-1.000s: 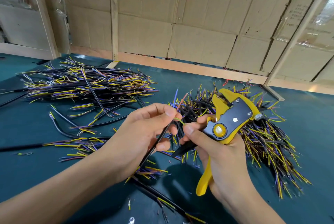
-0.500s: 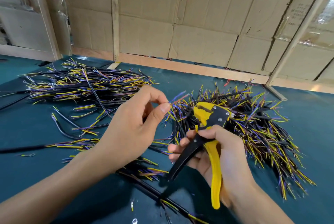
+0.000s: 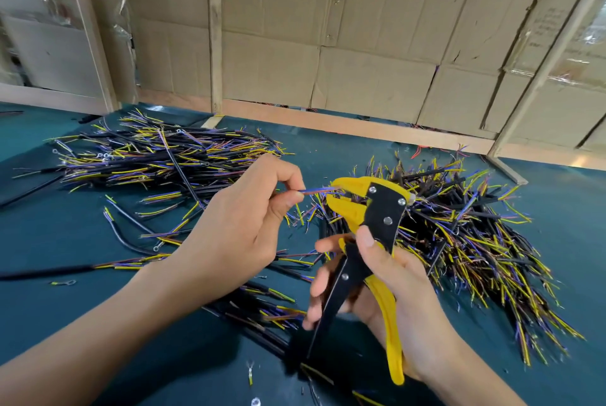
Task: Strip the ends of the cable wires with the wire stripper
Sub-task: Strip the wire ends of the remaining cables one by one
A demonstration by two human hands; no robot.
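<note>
My left hand (image 3: 242,228) pinches a thin blue and brown wire (image 3: 316,190) between thumb and forefinger; its tip reaches into the yellow jaws of the wire stripper (image 3: 367,208). The black cable that the wire belongs to hangs down behind my left palm, mostly hidden. My right hand (image 3: 387,287) grips the stripper's yellow and black handles, which are spread apart, with the jaws pointing left.
A pile of black cables with yellow and purple wire ends (image 3: 164,156) lies at the far left. A second, bristling pile (image 3: 465,241) lies right of the stripper. Loose cables (image 3: 131,228) and ring terminals (image 3: 65,282) dot the teal tabletop (image 3: 328,146). Cardboard walls (image 3: 360,44) stand behind.
The stripper turned from pointing up to pointing left and rose to meet the wire. My left hand lifted, and the wire tip now sits in the jaws.
</note>
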